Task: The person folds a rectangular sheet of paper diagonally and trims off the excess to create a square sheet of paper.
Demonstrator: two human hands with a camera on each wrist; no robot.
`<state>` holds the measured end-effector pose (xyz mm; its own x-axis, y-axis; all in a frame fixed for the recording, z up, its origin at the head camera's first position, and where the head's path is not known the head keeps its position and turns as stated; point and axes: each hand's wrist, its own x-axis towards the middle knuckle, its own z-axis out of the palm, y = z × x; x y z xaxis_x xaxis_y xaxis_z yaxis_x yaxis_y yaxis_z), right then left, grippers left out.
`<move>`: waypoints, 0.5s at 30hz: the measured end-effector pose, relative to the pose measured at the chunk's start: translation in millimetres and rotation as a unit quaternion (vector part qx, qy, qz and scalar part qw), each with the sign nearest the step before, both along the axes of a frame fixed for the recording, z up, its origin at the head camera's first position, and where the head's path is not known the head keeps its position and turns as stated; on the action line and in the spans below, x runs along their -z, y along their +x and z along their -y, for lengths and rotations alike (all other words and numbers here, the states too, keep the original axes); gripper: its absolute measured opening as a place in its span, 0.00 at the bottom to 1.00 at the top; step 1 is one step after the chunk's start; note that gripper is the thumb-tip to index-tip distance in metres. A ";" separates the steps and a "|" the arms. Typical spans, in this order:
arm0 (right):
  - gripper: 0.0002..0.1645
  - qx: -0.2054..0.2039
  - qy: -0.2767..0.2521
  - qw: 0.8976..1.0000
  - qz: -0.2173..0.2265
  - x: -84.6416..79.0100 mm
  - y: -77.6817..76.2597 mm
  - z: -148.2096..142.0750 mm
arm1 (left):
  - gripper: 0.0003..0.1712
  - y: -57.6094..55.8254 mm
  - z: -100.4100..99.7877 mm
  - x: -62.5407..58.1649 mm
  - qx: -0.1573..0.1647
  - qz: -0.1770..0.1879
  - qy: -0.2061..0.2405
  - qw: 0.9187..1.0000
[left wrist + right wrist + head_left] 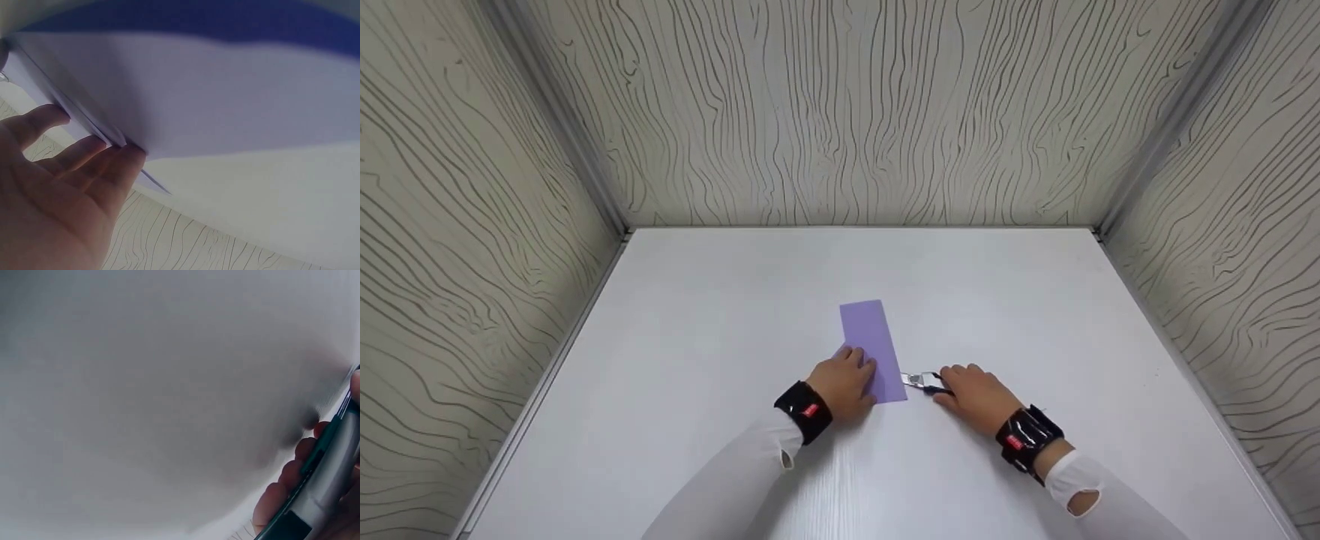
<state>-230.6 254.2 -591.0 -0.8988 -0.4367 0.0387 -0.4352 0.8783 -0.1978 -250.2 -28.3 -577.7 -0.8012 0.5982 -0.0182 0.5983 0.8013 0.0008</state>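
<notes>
A folded purple sheet of paper (864, 324) lies near the middle of the white table, its long side running away from me. My left hand (844, 382) rests on its left part, and the loosely bent fingers (121, 169) press along a folded edge in the left wrist view. At the lower right edge of the paper is the metal head of a hand-held hole punch (921, 381). My right hand (979, 396) grips its dark handles. In the right wrist view the fingers wrap round a grey and green handle (323, 481).
The white table (720, 292) extends around both hands. Light wood-grain panels (840, 112) stand behind it and at both sides. Grey metal posts (559, 127) run up the back corners.
</notes>
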 end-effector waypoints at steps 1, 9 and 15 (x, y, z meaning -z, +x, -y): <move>0.15 -0.001 -0.001 1.000 0.000 0.2 -0.5 0.3 | 0.34 -0.1 0.1 0.5 0.002 -0.004 0.001 1.000; 0.15 0.007 -0.018 1.000 0.014 1.0 -4.2 2.6 | 0.35 -5.2 -1.8 8.9 -0.002 -0.004 -0.002 1.000; 0.15 0.005 -0.020 1.000 0.007 2.2 -5.2 2.6 | 0.35 -3.9 -2.0 7.6 -0.006 0.005 -0.006 1.000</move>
